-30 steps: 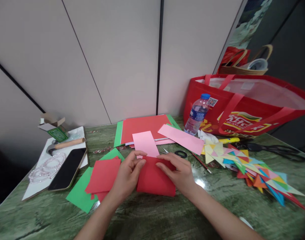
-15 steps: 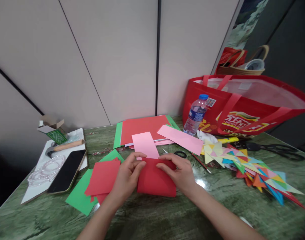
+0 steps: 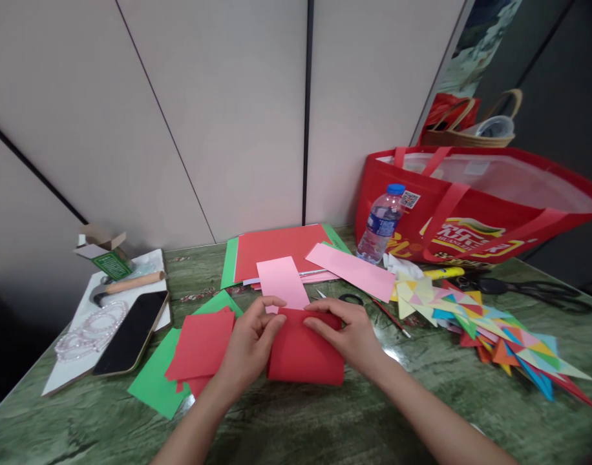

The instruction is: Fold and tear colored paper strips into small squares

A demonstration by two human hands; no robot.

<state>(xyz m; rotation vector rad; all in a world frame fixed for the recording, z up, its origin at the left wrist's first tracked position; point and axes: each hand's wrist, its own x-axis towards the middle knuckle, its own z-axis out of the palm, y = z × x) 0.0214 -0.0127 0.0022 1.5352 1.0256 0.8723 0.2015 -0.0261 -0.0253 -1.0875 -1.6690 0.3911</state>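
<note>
While left hand [image 3: 251,337] and right hand [image 3: 353,332] pinch its far edge, the red paper [image 3: 306,355] sits between (neither's nearer, tbh), bend body-side.

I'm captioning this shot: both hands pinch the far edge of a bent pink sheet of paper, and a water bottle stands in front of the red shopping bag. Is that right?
Not quite: the head view shows that the bent sheet of paper is red, not pink. The left hand and right hand do pinch its far edge, and the water bottle stands in front of the red shopping bag.
</note>
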